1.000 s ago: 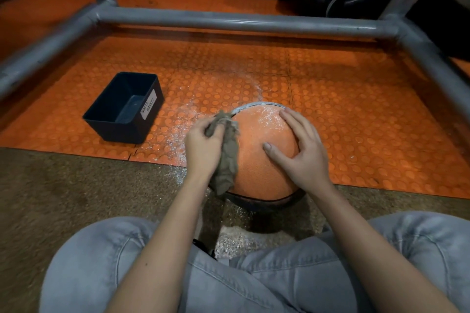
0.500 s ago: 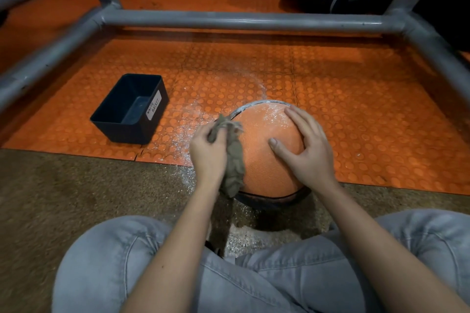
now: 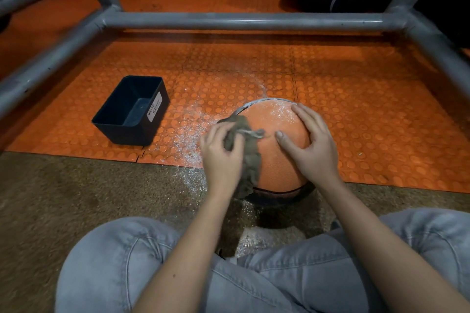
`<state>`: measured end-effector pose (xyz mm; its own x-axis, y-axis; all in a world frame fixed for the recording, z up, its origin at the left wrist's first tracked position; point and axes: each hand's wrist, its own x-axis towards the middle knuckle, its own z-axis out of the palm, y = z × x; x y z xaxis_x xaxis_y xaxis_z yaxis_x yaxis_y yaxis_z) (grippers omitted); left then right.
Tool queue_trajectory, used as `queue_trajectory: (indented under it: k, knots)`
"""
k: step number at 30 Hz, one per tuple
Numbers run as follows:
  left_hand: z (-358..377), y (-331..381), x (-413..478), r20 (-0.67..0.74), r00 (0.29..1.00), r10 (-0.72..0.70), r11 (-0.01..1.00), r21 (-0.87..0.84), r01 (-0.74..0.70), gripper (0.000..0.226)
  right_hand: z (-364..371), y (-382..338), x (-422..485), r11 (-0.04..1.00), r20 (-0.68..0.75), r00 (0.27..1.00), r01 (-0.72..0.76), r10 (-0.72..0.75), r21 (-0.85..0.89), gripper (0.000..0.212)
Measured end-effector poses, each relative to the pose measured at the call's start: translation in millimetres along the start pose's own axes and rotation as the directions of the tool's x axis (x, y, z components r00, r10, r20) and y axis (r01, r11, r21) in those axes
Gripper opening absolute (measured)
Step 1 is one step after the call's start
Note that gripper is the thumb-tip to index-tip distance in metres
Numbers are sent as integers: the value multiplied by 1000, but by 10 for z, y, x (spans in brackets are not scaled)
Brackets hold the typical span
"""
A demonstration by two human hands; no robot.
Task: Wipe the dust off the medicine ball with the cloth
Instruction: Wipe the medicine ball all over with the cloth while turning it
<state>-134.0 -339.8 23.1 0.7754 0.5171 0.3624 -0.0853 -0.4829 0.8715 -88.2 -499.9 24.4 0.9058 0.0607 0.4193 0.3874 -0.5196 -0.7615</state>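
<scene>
We sit on the floor with the medicine ball in front of our knees, resting in a dark ring where the orange mat meets the brown floor. Our left hand grips the bunched cloth against the ball's left side. Our right hand lies open and spread across its right side, steadying it.

A white patch of dust shows on the far top, just beside our right fingers, and we judge it the easiest spot to miss, along with whatever lies under that palm. A hard sideways stroke could turn or tip the ball in its ring if the right hand eases off. Powder is scattered on the mat and floor around the ball, so each stroke may spread more there, short of the waste basket well to the left.
</scene>
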Motion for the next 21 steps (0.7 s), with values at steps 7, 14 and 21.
queue_trajectory:
  k: [7,14,21]
  knots:
    - [37,-40,-40,-60,931,-359,923,-170,345,9,-21,41,-4,999,-6,1000,-14,14,34,72]
    - [100,101,-190,166,878,449,875,118,-470,29,-31,80,60,993,-64,993,-92,96,69,73]
    - [99,-212,26,90,855,-511,809,-288,513,15,-64,128,100,974,-72,975,-199,208,111,67]
